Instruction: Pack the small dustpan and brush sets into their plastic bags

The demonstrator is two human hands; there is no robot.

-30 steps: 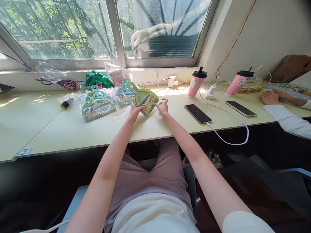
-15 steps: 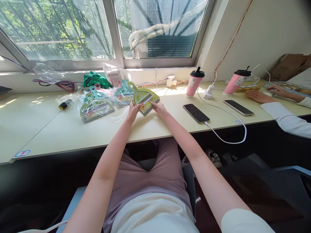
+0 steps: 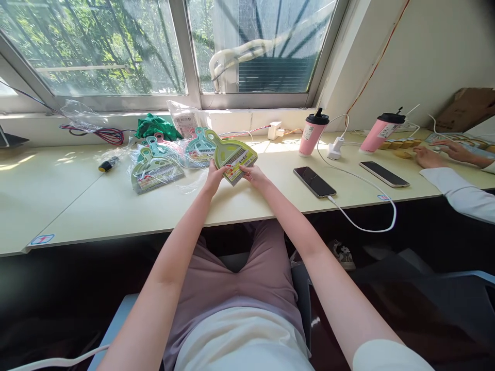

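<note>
A yellow-green dustpan and brush set (image 3: pixel 228 152) with a printed label is tilted above the table's front half, its handle pointing up and left. My left hand (image 3: pixel 215 176) grips its lower left side, thumb over the front. On its lower right edge, my right hand (image 3: pixel 254 174) is closed with the thumb near the label. Just left lie more sets in clear wrap: a green one (image 3: pixel 157 175) in front, a teal one (image 3: pixel 199 147) beside it, and others partly hidden behind.
Green bag (image 3: pixel 157 127), screwdriver (image 3: pixel 108 164) and cables at the back left. To the right are pink cups (image 3: pixel 310 136) (image 3: pixel 381 134), a charging phone (image 3: pixel 314 181), another phone (image 3: pixel 384 173) and a charger (image 3: pixel 335 148). A co-worker's hands (image 3: pixel 429 156) are far right.
The view has shifted slightly left, so things appear a little further right. My hands keep hold of the yellow-green set. The co-worker's hands have moved slightly.
</note>
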